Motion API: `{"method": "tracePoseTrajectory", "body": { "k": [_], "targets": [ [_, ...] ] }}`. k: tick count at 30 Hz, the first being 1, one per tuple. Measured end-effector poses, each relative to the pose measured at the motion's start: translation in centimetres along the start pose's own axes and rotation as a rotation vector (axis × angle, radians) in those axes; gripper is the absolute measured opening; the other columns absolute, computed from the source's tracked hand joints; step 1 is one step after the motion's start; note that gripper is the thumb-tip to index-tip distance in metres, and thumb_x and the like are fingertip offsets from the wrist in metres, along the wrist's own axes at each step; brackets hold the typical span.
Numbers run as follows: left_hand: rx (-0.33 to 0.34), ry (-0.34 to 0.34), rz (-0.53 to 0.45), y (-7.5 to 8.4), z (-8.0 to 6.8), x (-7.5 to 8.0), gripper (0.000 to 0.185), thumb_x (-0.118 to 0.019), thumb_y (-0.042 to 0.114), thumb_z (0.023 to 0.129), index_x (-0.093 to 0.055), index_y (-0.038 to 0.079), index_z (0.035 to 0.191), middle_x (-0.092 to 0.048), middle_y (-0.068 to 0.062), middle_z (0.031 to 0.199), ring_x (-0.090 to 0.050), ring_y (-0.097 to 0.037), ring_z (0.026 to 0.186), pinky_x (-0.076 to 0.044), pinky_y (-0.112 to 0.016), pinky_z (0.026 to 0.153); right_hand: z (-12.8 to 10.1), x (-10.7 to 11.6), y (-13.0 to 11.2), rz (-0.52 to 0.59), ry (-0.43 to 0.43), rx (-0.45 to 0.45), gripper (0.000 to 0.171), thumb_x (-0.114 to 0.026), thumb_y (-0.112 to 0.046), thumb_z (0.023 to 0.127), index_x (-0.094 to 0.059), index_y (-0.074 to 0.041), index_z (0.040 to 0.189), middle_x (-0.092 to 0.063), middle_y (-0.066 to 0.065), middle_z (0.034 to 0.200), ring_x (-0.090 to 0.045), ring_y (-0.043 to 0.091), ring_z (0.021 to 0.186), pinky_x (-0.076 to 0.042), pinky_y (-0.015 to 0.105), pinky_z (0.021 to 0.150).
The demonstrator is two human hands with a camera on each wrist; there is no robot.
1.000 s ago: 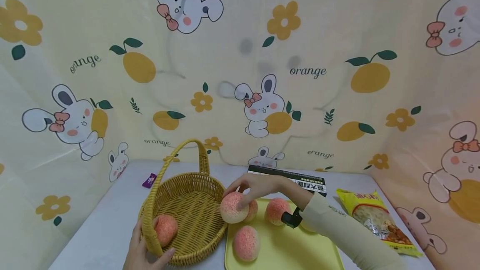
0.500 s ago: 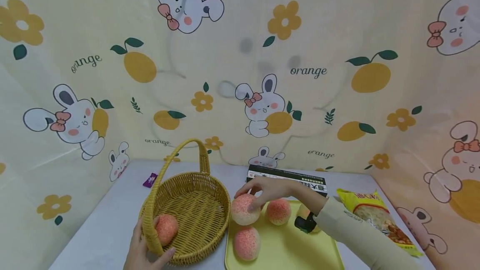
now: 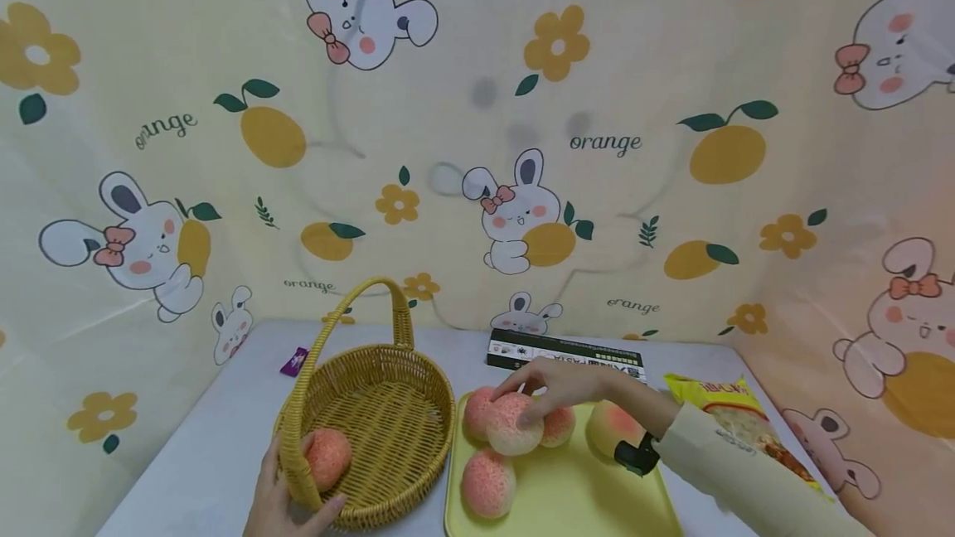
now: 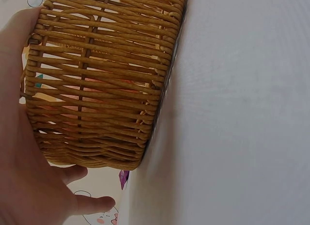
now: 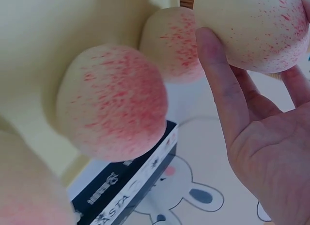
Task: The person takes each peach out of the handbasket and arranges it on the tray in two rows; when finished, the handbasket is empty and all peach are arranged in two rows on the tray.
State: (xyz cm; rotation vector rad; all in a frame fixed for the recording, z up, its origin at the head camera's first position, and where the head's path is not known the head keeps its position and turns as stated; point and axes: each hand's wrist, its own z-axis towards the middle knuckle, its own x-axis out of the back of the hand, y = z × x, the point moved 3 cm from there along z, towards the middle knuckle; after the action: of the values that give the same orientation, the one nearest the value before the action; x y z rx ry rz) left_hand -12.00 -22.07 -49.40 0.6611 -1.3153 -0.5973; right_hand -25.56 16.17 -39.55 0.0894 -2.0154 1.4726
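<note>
My right hand (image 3: 563, 384) holds a pink-and-cream toy peach (image 3: 515, 423) over the yellow tray (image 3: 582, 491), thumb and fingers around it. In the right wrist view the held peach (image 5: 254, 28) is at the upper right. Other peaches lie on the tray: one behind the held one (image 3: 477, 409), a front-left peach (image 3: 488, 484), a partly hidden peach (image 3: 558, 427), and a yellower peach (image 3: 608, 428). My left hand (image 3: 283, 495) grips the near-left side of the wicker basket (image 3: 406, 487), beneath its handle. Inside sits one peach (image 3: 328, 458). The left wrist view shows my palm against the basket's woven wall (image 4: 97, 89).
Behind the tray lies a black-and-white pasta box (image 3: 563, 352). A yellow food packet (image 3: 734, 421) lies to the right. Left of the basket is a small purple wrapper (image 3: 294, 361). A printed cloth backdrop encloses the white table (image 3: 194, 446).
My right hand has carried its peach rightward from the basket's right rim to above the tray, uncovering the peach behind. My left hand stays on the basket.
</note>
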Motion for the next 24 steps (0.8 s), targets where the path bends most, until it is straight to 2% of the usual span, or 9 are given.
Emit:
{"method": "tracePoseTrajectory", "body": {
  "k": [8,14,19,23,24],
  "targets": [
    [-0.077,0.050,0.006,-0.3,-0.1,-0.2,0.087,-0.081,0.043,0.081,-0.042,0.005,0.149,-0.015,-0.026,0.154,-0.028,-0.055,0.133,-0.035,-0.079,0.089,-1.7,-0.3,0.6,0.007,0.010,-0.049,0.047,-0.069,-0.024,0.088,-0.065,-0.011,0.133,-0.070,-0.003,0.112,-0.061,0.012,0.095,-0.052,0.030,0.083],
    [-0.100,0.074,0.002,-0.3,-0.1,-0.3,0.085,-0.082,0.040,0.081,-0.044,0.004,0.147,-0.018,-0.026,0.154,-0.029,-0.055,0.132,-0.036,-0.078,0.088,-2.9,-0.7,1.3,0.108,0.016,-0.124,0.046,-0.072,-0.021,0.088,-0.064,-0.010,0.133,-0.067,0.002,0.112,-0.060,0.013,0.091,-0.060,0.041,0.071],
    [-0.118,0.087,-0.006,-0.4,-0.2,-0.3,0.084,-0.083,0.038,0.080,-0.045,0.002,0.146,-0.019,-0.027,0.152,-0.030,-0.055,0.131,-0.037,-0.077,0.087,-3.9,-1.0,1.6,0.110,0.022,-0.162,0.048,-0.071,-0.025,0.087,-0.064,-0.012,0.133,-0.065,0.001,0.116,-0.058,0.016,0.095,-0.061,0.040,0.071],
    [-0.121,0.085,-0.007,-0.3,-0.2,-0.3,0.084,-0.083,0.037,0.080,-0.045,0.002,0.147,-0.019,-0.027,0.152,-0.030,-0.055,0.130,-0.038,-0.077,0.087,-4.6,-1.2,1.5,0.083,0.011,-0.152,0.048,-0.070,-0.026,0.087,-0.063,-0.014,0.133,-0.065,-0.001,0.117,-0.058,0.016,0.098,-0.060,0.042,0.070],
    [-0.120,0.082,-0.007,-0.3,-0.2,-0.3,0.084,-0.083,0.038,0.080,-0.044,0.003,0.147,-0.018,-0.027,0.153,-0.030,-0.055,0.130,-0.038,-0.077,0.087,-4.7,-1.2,1.5,0.073,0.010,-0.142,0.048,-0.070,-0.027,0.087,-0.063,-0.013,0.133,-0.065,-0.001,0.119,-0.059,0.016,0.099,-0.060,0.041,0.073]
  ]
}}
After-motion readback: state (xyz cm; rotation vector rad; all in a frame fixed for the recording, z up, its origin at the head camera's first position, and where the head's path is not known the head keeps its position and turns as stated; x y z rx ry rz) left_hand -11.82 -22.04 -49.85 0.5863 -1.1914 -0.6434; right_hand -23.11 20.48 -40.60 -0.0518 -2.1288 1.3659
